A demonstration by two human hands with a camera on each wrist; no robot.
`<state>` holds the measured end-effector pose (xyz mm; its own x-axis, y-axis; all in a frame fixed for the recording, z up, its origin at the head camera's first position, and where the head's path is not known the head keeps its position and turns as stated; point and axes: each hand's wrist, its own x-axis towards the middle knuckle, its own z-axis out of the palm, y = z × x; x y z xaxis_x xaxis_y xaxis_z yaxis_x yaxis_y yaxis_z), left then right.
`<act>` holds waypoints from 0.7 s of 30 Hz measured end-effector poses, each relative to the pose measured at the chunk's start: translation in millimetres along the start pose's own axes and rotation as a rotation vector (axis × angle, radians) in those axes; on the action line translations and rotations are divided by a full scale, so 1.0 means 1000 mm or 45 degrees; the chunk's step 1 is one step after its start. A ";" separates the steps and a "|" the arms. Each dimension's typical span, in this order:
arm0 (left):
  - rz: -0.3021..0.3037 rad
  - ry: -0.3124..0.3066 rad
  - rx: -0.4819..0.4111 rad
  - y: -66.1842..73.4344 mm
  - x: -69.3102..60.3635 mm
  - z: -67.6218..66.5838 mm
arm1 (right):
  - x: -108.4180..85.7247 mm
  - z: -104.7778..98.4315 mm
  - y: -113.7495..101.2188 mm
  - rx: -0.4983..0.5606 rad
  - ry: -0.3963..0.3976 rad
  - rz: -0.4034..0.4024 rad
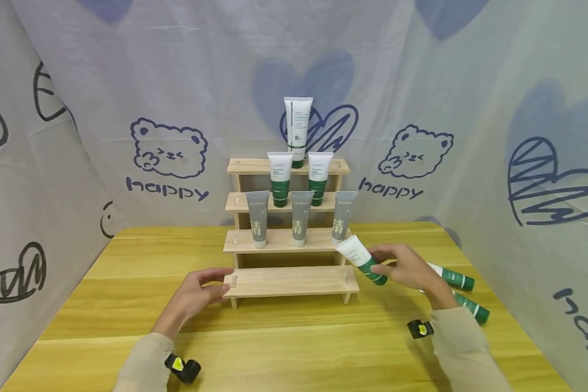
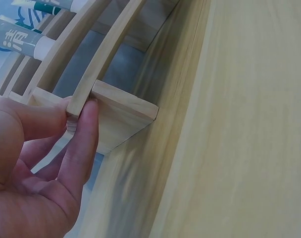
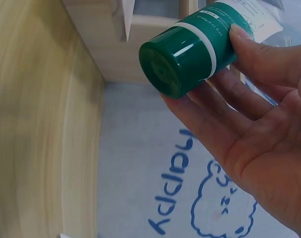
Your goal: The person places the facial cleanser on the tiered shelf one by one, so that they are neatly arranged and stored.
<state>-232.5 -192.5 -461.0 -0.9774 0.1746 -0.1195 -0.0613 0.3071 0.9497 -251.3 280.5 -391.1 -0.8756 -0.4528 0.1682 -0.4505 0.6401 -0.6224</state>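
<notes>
A stepped wooden rack (image 1: 289, 282) stands mid-table. My left hand (image 1: 196, 296) pinches the left end of its lowest shelf (image 2: 108, 49) between thumb and fingers. In my right hand (image 1: 406, 267) is a white and green squeeze tube (image 1: 360, 256), held tilted just off the rack's right end, its green cap (image 3: 165, 64) pointing down. Three grey tubes (image 1: 300, 218) stand on the second shelf up. Above them are two white and green tubes (image 1: 280, 179), and one taller white tube (image 1: 299, 128) stands on top. The lowest shelf bears nothing.
Two more white and green tubes lie at the right of the table, one farther back (image 1: 458, 279) and one nearer (image 1: 472, 307), partly hidden by the right forearm. A printed cloth (image 1: 176, 81) hangs behind the table and along its sides.
</notes>
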 end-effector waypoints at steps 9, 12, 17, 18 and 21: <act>0.026 -0.020 -0.043 0.001 0.000 0.000 | 0.013 0.014 -0.012 0.084 0.047 -0.055; 0.032 -0.025 -0.054 0.001 0.000 -0.001 | 0.018 0.019 -0.016 0.112 0.061 -0.055; 0.038 -0.023 -0.050 0.001 0.000 0.000 | 0.023 0.027 -0.024 0.151 0.081 -0.058; 0.037 -0.023 -0.048 0.001 0.000 0.000 | 0.024 0.028 -0.025 0.155 0.085 -0.059; 0.035 -0.025 -0.047 0.001 0.000 0.000 | 0.027 0.033 -0.029 0.160 0.099 -0.082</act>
<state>-232.4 -192.7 -460.0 -0.9747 0.2009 -0.0982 -0.0420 0.2669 0.9628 -255.9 229.5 -394.1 -0.8588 -0.4375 0.2665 -0.4849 0.5263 -0.6985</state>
